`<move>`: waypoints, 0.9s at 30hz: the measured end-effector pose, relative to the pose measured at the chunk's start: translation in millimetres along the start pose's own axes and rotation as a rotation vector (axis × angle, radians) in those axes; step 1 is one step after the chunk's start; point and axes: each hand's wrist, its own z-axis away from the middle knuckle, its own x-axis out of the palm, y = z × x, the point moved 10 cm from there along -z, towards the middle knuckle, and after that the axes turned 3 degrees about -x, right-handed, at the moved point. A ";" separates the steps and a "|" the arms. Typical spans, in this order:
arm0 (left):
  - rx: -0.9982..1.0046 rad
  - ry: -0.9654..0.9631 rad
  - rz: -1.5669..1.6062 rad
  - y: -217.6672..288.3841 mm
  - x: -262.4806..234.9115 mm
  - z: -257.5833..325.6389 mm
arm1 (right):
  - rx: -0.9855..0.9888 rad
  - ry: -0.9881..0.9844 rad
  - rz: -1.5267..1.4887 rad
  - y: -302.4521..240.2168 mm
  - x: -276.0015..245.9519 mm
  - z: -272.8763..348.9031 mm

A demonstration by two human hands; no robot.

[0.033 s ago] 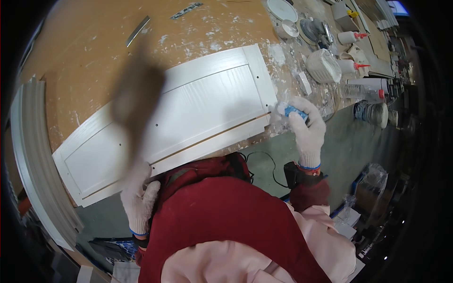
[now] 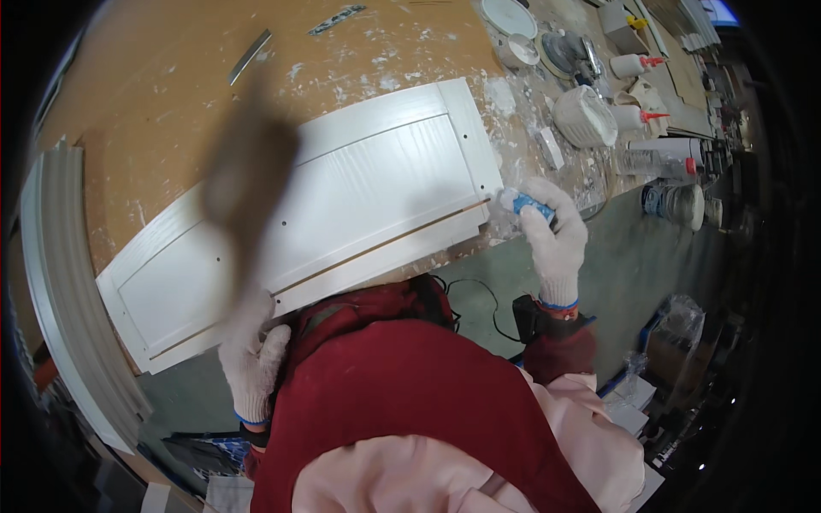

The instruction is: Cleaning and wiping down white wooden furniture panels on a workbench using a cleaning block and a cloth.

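A long white panel (image 2: pixel 359 197) with a curved far edge, a recessed border, a narrow slot and small holes lies slanted across the bench. My right hand (image 2: pixel 556 235), in a white knit glove, is closed around a small blue-and-white thing (image 2: pixel 534 206), whose kind I cannot make out. Its pale end points at the panel's right end, close to the slot. At the panel's near left edge is my gloved left hand (image 2: pixel 250 363), its thumb apart from the fingers. Those fingers reach onto the panel, partly veiled by a dark blur in front of the view.
White bottles with red nozzles (image 2: pixel 631 65), a white tub (image 2: pixel 585 116), a sander (image 2: pixel 564 56) and a clear bottle (image 2: pixel 654 162) crowd the bench's right side. Pale mouldings (image 2: pixel 64 282) stand along the left. A cable (image 2: pixel 479 282) hangs below the bench edge.
My right hand has shifted very slightly with the blue-and-white thing, whose pale end now sits a little nearer the panel's right end. My left hand stays at the panel's edge.
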 end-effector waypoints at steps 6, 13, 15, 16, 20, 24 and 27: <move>0.218 0.089 -0.083 19.3 0.0 -0.1 | -0.114 0.063 0.126 -4.2 -9.3 27.8; 0.059 0.049 -0.028 11.5 6.4 0.5 | -0.307 0.031 0.381 -44.7 14.9 23.0; 0.025 0.068 0.025 9.7 6.6 -0.3 | -0.344 0.018 0.389 -44.9 15.1 22.0; 0.019 0.077 0.036 9.5 5.6 0.4 | -0.359 0.066 0.339 -45.0 7.4 22.9; -0.018 0.099 0.097 8.5 5.3 4.8 | -0.167 0.263 0.018 -6.5 -39.9 24.5; -0.054 0.144 -0.098 17.2 4.7 1.9 | -0.180 0.207 -0.054 9.9 -31.3 33.3; -0.146 0.173 -0.051 18.9 5.9 2.6 | -0.259 0.176 0.245 -8.7 -17.2 37.1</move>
